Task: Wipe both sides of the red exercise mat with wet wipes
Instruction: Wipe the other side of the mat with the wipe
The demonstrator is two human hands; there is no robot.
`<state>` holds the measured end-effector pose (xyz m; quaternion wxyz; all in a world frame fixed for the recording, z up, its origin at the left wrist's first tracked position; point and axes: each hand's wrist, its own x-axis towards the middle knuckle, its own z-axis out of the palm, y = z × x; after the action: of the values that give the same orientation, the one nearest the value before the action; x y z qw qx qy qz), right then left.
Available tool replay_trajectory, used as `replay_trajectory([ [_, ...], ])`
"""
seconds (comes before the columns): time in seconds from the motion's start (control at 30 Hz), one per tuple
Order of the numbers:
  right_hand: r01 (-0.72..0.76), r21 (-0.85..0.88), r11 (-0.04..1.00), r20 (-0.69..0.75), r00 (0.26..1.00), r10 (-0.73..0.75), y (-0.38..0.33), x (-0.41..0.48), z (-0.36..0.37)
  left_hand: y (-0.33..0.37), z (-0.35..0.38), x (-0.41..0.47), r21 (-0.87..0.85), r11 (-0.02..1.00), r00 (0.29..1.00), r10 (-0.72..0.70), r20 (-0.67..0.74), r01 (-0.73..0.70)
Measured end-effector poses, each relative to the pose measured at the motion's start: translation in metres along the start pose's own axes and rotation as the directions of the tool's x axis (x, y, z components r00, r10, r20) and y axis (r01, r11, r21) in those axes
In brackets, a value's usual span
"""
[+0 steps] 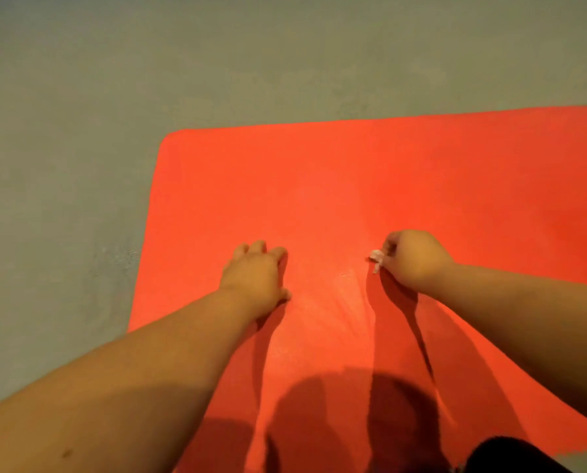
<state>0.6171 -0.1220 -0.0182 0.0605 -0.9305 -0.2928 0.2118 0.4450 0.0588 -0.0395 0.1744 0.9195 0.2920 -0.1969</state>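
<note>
The red mat (353, 172) lies flat on a grey floor (80, 97). Its far left corner is rounded, and its right part runs out of the view. Both arms are bare and reach forward from the bottom of the view over the near part of the mat. The left arm comes in from the lower left corner and is almost straight. The left hand (254, 278) rests palm down on the mat, a little left of the middle. Its fingers (258, 247) point away from the person and lie slightly apart, and the thumb (285, 295) stands out to the side, toward the other hand, with its tip on the mat. The right arm comes in from the right edge, and its wrist is turned inward. The right hand (415, 259) is closed like a loose fist, with the knuckles up. Its fingers are curled together and clamped on a small white wipe (376, 257), which sticks out on the side of the left hand and touches the mat or is just above it; I cannot tell which. The two hands are near each other but apart, and between them the mat shows shallow wrinkles that run toward the person. Dark shadows of the arms fall on the mat below the hands. At the bottom right edge a dark shape (510, 455) covers the near border of the mat.
</note>
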Motion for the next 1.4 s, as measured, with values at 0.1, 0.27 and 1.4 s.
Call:
replay_trajectory([
  [0.1, 0.062, -0.005, 0.998, 0.012, 0.998, -0.062, -0.002, -0.021, 0.032, -0.03, -0.005, 0.006, 0.188, 0.982, 0.968, -0.026, 0.251, -0.023],
  [0.27, 0.154, 0.083, 0.985, -0.068, 0.987, -0.149, -0.006, -0.029, 0.053, -0.036, -0.002, 0.012, 0.211, 0.973, 0.946, 0.016, 0.325, -0.09],
  [1.4, 0.001, 0.141, 0.99, -0.24, 0.97, 0.033, -0.024, 0.067, 0.038, -0.093, -0.064, 0.077, 0.36, 0.922, 0.937, 0.005, 0.348, -0.139],
])
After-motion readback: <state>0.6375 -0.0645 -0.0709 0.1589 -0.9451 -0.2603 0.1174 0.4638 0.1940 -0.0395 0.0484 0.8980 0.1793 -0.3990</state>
